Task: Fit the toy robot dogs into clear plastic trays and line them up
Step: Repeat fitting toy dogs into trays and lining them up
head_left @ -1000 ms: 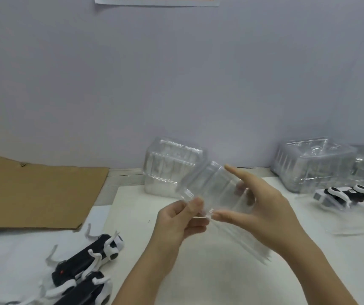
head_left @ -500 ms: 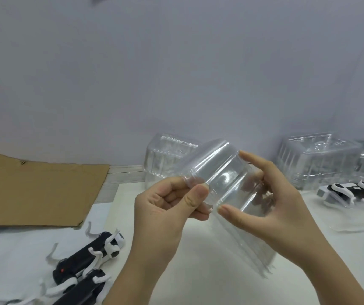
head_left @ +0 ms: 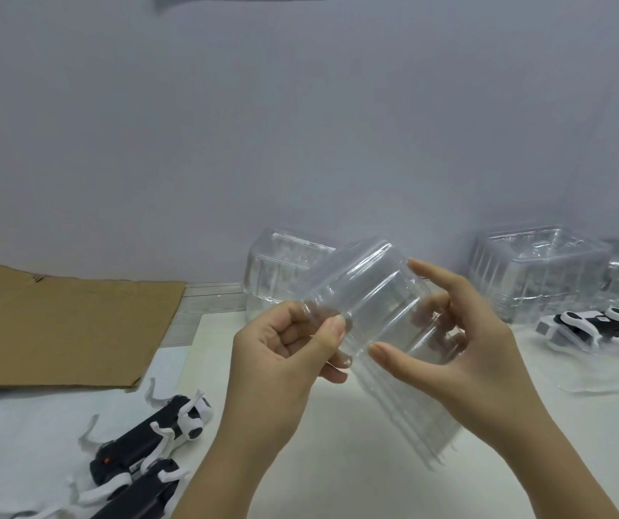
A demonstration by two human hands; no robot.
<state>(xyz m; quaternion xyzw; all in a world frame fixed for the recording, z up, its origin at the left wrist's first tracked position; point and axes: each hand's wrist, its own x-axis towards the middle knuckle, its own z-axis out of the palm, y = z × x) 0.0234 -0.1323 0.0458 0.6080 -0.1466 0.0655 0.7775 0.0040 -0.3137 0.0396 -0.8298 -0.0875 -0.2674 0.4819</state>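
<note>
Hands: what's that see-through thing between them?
Nested clear trays, tilted in the air. The left hand pinches the upper rim; the right hand grips them from the other side. The head view shows it.

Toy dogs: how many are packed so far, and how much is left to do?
Done: one dog on the right looks seated in a clear tray. In hand: the left grip pinches the rim of a tray stack that the right grip holds, apparently to peel one off. Left: at least two loose dogs lower left, unpacked; no line-up yet.
</note>
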